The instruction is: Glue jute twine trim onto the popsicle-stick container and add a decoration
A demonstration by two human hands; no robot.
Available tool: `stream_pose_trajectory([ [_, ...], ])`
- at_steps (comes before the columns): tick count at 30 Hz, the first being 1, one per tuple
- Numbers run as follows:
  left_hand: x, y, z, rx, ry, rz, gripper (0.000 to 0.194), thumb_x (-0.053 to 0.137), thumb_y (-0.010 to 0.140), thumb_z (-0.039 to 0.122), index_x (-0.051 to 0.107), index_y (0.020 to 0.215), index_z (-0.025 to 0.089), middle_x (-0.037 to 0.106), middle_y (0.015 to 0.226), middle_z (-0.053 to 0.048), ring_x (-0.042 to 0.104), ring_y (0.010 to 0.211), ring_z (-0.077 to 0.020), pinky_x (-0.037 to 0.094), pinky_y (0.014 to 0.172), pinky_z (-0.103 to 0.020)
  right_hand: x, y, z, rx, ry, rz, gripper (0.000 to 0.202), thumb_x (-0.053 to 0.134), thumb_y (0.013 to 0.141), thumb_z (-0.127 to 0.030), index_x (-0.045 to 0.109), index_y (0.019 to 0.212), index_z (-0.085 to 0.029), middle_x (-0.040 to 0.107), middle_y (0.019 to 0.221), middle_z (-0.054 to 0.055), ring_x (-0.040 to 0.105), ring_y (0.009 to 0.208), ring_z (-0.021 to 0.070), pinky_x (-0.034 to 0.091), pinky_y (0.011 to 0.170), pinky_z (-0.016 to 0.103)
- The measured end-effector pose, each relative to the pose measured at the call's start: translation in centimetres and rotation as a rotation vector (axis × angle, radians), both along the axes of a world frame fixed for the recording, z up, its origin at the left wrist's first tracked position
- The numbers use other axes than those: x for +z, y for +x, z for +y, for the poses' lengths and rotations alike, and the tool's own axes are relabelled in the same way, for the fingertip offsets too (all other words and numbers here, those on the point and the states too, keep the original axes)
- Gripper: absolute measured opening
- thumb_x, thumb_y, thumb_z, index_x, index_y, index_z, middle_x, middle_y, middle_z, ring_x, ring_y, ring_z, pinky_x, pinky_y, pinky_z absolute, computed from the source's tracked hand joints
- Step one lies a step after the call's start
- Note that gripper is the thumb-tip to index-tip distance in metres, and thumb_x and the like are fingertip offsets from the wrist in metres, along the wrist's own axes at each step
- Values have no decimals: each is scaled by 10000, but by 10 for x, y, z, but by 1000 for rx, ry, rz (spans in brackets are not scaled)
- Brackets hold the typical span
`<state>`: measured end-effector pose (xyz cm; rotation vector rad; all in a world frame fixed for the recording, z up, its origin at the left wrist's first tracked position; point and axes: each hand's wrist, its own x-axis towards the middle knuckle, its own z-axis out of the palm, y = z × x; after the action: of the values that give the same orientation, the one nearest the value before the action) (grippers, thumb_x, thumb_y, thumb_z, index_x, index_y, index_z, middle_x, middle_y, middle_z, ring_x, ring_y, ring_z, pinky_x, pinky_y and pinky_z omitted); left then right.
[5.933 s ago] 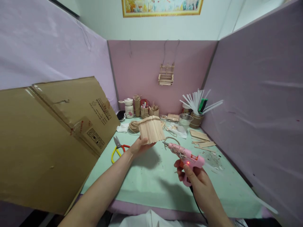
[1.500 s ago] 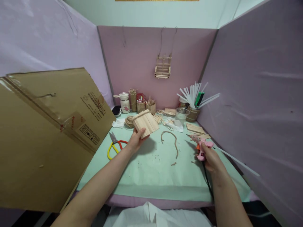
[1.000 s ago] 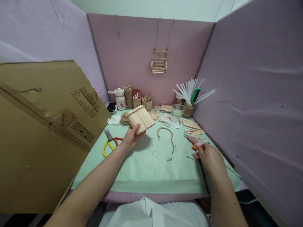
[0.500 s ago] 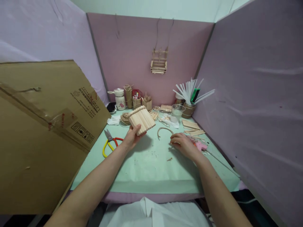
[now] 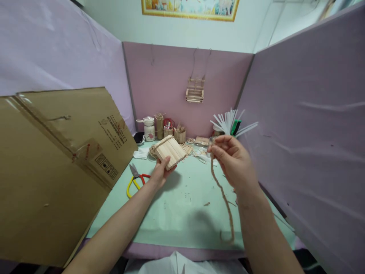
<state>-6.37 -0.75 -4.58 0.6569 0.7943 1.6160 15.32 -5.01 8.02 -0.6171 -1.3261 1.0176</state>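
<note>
The bare left hand [image 5: 162, 172] is low, thumb on top, closed in a grip; the bare right hand [image 5: 232, 158] is up, fingertips pinched, both bare forearms angling inward!

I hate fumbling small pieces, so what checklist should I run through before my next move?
1. Left hand grips the pale, flat wooden-stick piece: ok.
2. Right hand holds the brown twisted cord: ok.
3. Cord's upper end ready: cannot tell, fingers hide it.
4. Cord apart from wooden piece: ok.
5. Red-and-yellow-handled metal scissors out of both hands: ok, on the mint-green tabletop.
6. Tabletop free of scraps: not ok, a short brown scrap lies there.
</note>
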Motion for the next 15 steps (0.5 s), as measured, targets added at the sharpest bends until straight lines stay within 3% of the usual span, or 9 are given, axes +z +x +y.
stream_pose_trajectory([
  [3,1,4,-1,51,35,-7,591,773,687,316,503,1211,275,592,1282,-47,609,1068,-190,524,885,-323,-33,-17,3,52,-217,112,296,786,638,-284,583,841,-213,671,685,-19,526,556,94,394,542,228],
  [7,4,9,-2,143,120,2,664,785,652,279,476,1240,291,620,1239,-23,589,1115,-174,466,966,-306,-67,-44,3,96,-410,229,273,808,588,-293,630,769,-193,665,693,-5,535,591,104,414,557,237],
  [10,7,11,-4,159,178,18,709,790,631,260,462,1256,317,614,1252,-2,570,1149,-165,442,987,-302,-76,-57,1,99,-474,277,252,817,569,-270,662,753,-197,651,726,-9,564,667,119,455,624,255],
  [15,7,14,-8,80,191,53,688,783,638,240,485,1253,310,622,1247,-10,555,1179,-178,427,1007,-318,-78,-64,3,100,-501,364,259,830,552,-249,681,759,-202,637,784,-23,576,745,114,480,688,257],
])
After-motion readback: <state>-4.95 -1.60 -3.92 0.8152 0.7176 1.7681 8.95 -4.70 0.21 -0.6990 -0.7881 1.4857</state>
